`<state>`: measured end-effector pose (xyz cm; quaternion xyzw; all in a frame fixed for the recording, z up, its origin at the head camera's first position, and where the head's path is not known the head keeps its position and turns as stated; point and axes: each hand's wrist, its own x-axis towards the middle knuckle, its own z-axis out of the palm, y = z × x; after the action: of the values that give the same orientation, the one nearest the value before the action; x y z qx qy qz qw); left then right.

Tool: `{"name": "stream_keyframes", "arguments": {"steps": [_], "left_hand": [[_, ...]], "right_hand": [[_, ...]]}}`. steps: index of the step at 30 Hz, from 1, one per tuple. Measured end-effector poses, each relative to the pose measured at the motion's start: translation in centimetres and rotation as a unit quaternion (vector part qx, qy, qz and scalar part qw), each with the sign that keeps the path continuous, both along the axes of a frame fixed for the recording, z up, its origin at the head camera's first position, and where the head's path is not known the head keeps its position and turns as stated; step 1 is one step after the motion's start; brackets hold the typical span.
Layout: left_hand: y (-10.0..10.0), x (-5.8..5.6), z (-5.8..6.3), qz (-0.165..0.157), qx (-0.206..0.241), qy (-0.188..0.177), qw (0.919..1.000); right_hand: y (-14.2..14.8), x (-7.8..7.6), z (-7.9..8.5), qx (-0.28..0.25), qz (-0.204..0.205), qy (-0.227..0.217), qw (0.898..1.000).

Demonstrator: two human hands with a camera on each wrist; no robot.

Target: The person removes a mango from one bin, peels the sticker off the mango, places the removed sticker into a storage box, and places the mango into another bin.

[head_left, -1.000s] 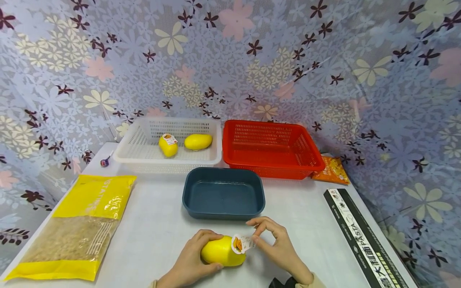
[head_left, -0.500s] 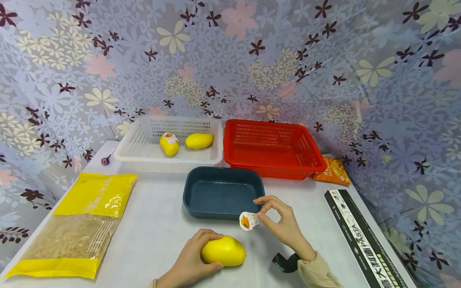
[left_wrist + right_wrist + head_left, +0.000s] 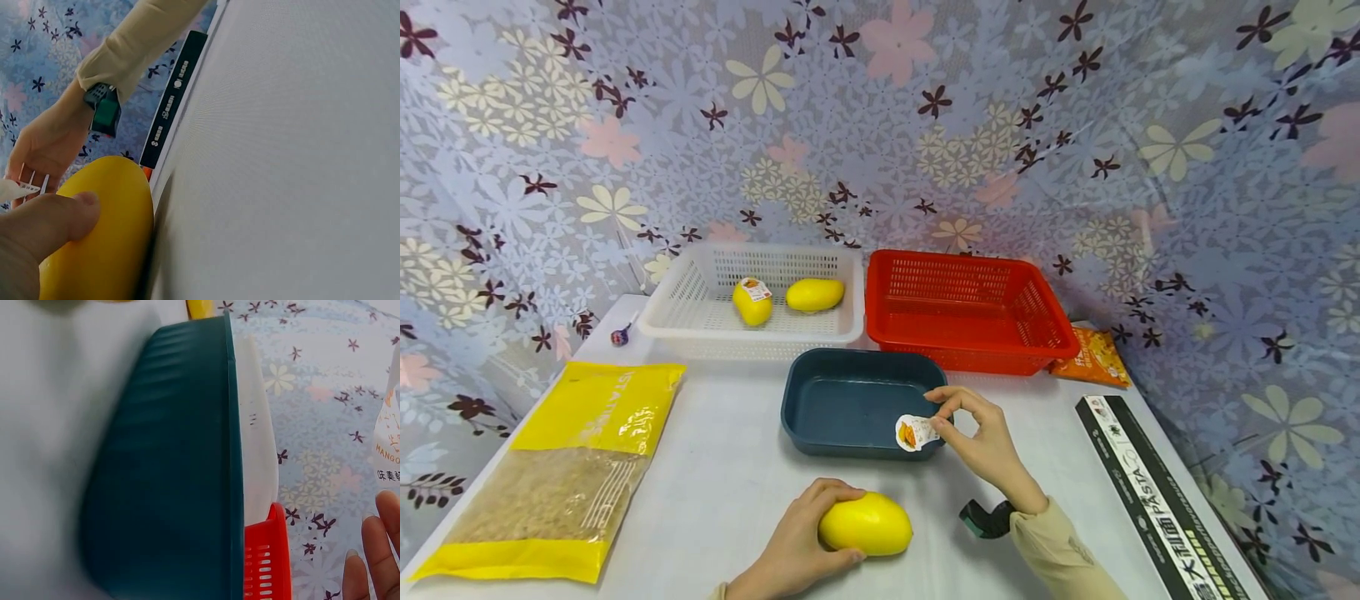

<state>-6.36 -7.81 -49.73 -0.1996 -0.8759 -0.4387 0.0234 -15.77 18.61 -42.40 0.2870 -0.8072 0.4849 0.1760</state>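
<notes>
The mango (image 3: 871, 525) is held by the curled left hand (image 3: 803, 532), while the raised right hand (image 3: 988, 442) pinches a sticker (image 3: 913, 432).

Your left hand (image 3: 805, 535): mango (image 3: 871, 525), gripped. Your right hand (image 3: 983, 435): sticker (image 3: 914, 432), pinched. Beside right hand: tray (image 3: 850, 404). Beyond both hands: white basket (image 3: 752, 345), red basket (image 3: 958, 358).

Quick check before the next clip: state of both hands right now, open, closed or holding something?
Left hand: holding the yellow mango, thumb and fingers around it.
Right hand: pinching the white mango sticker.
</notes>
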Motion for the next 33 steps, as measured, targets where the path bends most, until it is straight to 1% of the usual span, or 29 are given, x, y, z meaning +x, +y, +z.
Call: {"name": "stream_keyframes", "arguments": {"steps": [2, 6, 8, 10, 13, 16, 22, 25, 28, 33], "left_hand": [[0.0, 0.0, 0.0, -0.001, 0.000, -0.004, 1.0000], [0.0, 0.0, 0.1, -0.002, -0.001, -0.006, 1.0000], [0.0, 0.0, 0.1, -0.003, 0.000, -0.005, 1.0000], [0.0, 0.0, 0.1, -0.002, -0.001, -0.004, 1.0000], [0.0, 0.0, 0.1, -0.002, -0.002, -0.004, 1.0000], [-0.1, 0.0, 0.0, -0.004, -0.004, -0.005, 1.0000], [-0.1, 0.0, 0.0, -0.006, -0.002, -0.004, 1.0000], [-0.1, 0.0, 0.0, -0.006, -0.001, -0.003, 1.0000], [-0.1, 0.0, -0.1, -0.006, -0.003, -0.003, 1.0000], [-0.1, 0.0, -0.1, -0.008, -0.001, -0.006, 0.9999]], "right_hand": [[-0.1, -0.3, 0.4, 0.006, -0.005, 0.003, 1.000], [-0.7, -0.4, 2.0, 0.016, -0.012, 0.010, 1.000], [-0.8, -0.5, 2.4, 0.019, -0.013, 0.005, 1.000], [-0.7, -1.0, 2.3, 0.023, -0.015, 0.002, 1.000], [-0.3, -2.2, 1.2, 0.031, -0.022, -0.001, 0.999], [0.0, -3.3, 0.5, 0.041, -0.025, 0.007, 0.999], [0.2, -4.8, 0.4, 0.062, -0.020, 0.037, 0.997], [0.3, -5.4, 0.5, 0.096, -0.032, 0.058, 0.993], [0.3, -5.9, 0.8, 0.142, -0.046, 0.078, 0.986], [0.2, -6.5, 1.3, 0.198, -0.051, 0.098, 0.974]]}}
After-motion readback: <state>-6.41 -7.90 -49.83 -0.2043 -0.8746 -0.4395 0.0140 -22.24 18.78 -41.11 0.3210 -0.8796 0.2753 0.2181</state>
